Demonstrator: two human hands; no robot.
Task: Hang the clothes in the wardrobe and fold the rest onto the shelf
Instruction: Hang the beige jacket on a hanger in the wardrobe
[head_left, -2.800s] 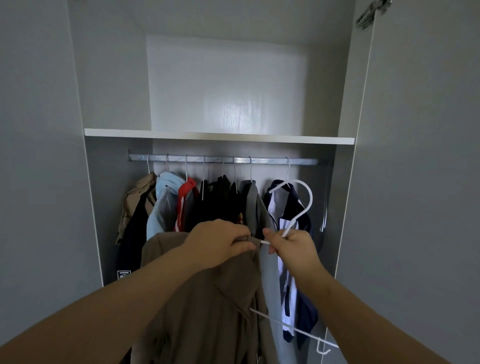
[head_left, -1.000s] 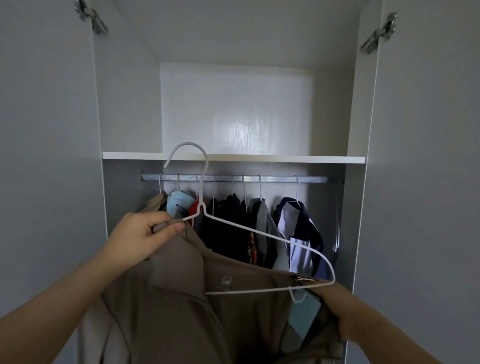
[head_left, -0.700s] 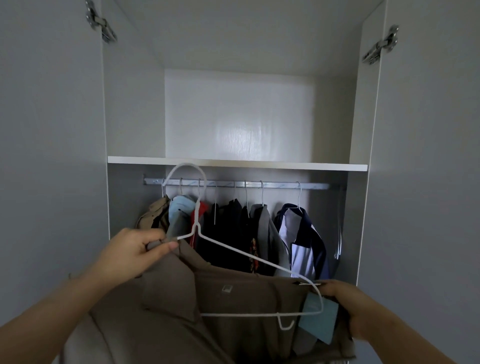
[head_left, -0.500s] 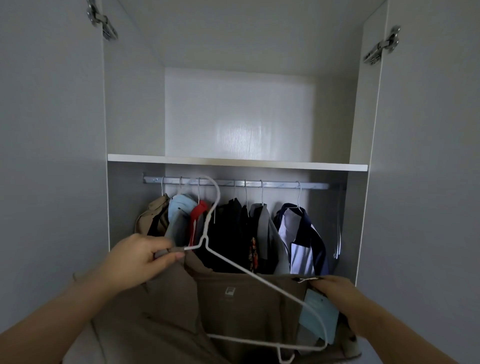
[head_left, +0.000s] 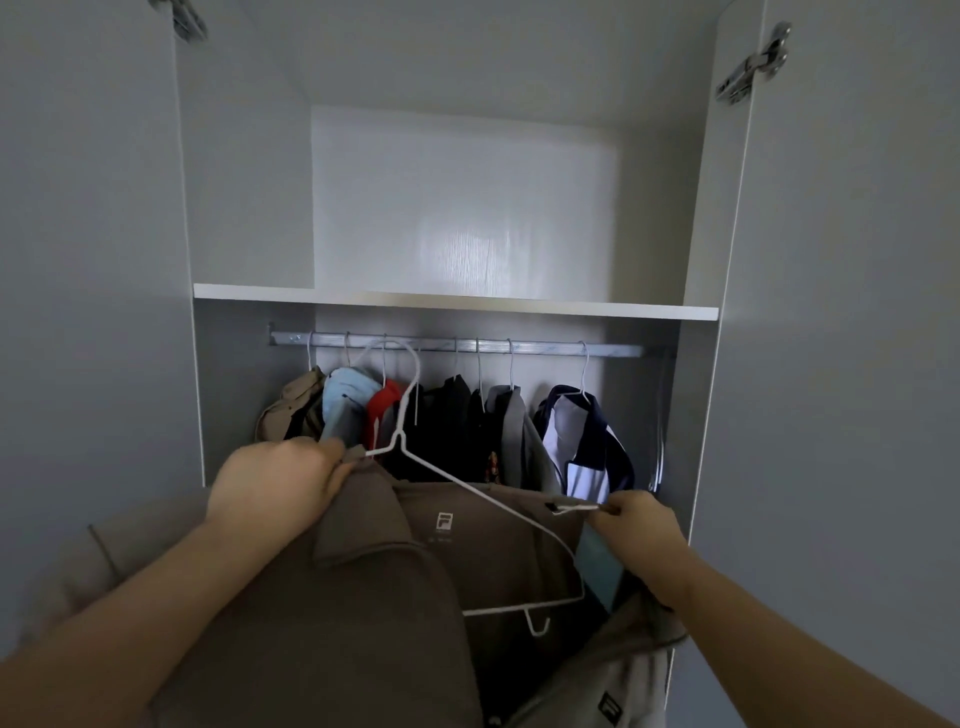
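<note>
Now, set against a second ago, the white hanger (head_left: 399, 439) is found sunk deeper into the brown jacket (head_left: 337, 623): its lower bar is lodged inside the open neck, where before it was held above the collar. The jacket's left shoulder is gripped, together with the hanger's left end, by the left hand (head_left: 275, 488), its fingers curled round the cloth. The far edge of the neck opening is pinched by the right hand (head_left: 641, 527), just beside a pale blue tag (head_left: 597, 566). The jacket is so held spread between both hands, before the open wardrobe. Further back, the hook is seen overlapping the rail (head_left: 545, 349); contact cannot be told. Hung garments (head_left: 514, 431) are ranged along the rail, under the shelf (head_left: 519, 307).
</note>
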